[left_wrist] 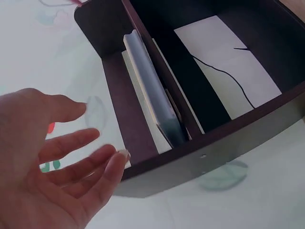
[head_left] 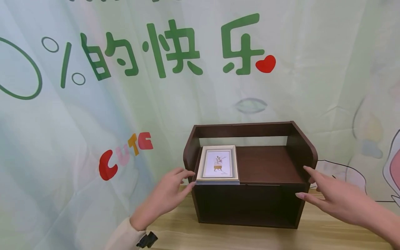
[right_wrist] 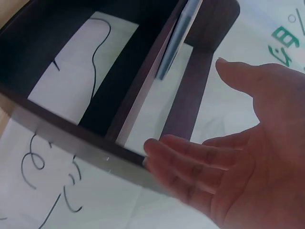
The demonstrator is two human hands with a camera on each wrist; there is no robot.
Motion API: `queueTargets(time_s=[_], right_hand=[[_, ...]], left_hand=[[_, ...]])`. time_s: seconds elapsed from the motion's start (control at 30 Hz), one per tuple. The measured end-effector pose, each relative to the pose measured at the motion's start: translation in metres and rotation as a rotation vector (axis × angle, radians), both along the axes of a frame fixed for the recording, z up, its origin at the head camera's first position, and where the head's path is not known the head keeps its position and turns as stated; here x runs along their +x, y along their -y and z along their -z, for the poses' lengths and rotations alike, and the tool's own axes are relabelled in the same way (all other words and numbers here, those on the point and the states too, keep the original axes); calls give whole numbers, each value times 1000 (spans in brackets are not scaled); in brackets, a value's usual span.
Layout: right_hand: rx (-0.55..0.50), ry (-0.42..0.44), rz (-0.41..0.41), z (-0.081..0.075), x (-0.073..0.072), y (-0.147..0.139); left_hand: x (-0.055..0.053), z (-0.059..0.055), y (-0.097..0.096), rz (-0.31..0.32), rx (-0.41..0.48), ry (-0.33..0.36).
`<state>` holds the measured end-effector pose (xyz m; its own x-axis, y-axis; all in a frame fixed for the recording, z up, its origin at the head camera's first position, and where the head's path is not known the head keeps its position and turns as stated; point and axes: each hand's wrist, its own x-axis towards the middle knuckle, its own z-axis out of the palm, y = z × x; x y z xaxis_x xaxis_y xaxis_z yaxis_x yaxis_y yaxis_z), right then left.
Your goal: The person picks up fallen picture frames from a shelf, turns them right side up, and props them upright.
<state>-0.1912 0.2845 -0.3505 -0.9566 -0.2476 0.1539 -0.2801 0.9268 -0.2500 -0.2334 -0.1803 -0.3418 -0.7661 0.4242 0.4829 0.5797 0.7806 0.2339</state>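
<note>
A dark brown desktop shelf [head_left: 268, 166] with raised sides and a back rail stands in front. On the left of its upper board lies a cream picture frame [head_left: 217, 164] showing a potted plant; a bluish edge shows along its front. My left hand [head_left: 167, 189] is at the shelf's left front corner, thumb and fingers spread, with fingertips close to the frame's corner. Beside the right side panel, my right hand [head_left: 340, 194] has its thumb and fingers apart. In the wrist views the left hand [left_wrist: 66, 162] and right hand [right_wrist: 224, 157] hold nothing, their fingertips overlapping the shelf's side edges.
Below the upper board is an open-fronted compartment [head_left: 243, 205]. The shelf stands on a light wood tabletop [head_left: 175, 229]. Behind it hangs a pale green printed curtain [head_left: 312, 80] with large green characters, a red heart and coloured letters.
</note>
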Motion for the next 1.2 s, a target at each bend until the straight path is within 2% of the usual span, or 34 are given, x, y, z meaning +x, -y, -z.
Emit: queueTargets(time_s=[0.13,0.2,0.33,0.4,0.5,0.67,0.77,0.9,1.07,1.2], right_hand=[[-30,-7,-66,-6,-6,16],[-31,-24,-92,-10,-10,25],[-21,-32,-150,-17,-22,42],[-24,-14,-181,-19,-29,51],[-45,12,-224,-21,-38,65],[-98,41,-242,-23,-49,84],[-124,48,-242,-24,-57,94],[-127,66,-229,-24,-76,109],[-122,81,-203,-13,-101,122],[-138,95,-190,-2,-116,130]], left_hand=[[-5,-4,-12,20,-54,46],[-8,-5,-18,38,-67,114],[-16,-3,-28,24,-87,262],[-21,1,-32,9,-103,296],[-28,10,-38,-10,-129,307],[-35,20,-45,-34,-122,308],[-40,22,-48,-42,-100,288],[-45,21,-52,-69,-58,273],[-49,21,-56,-103,-38,331],[-53,26,-59,-120,-29,362]])
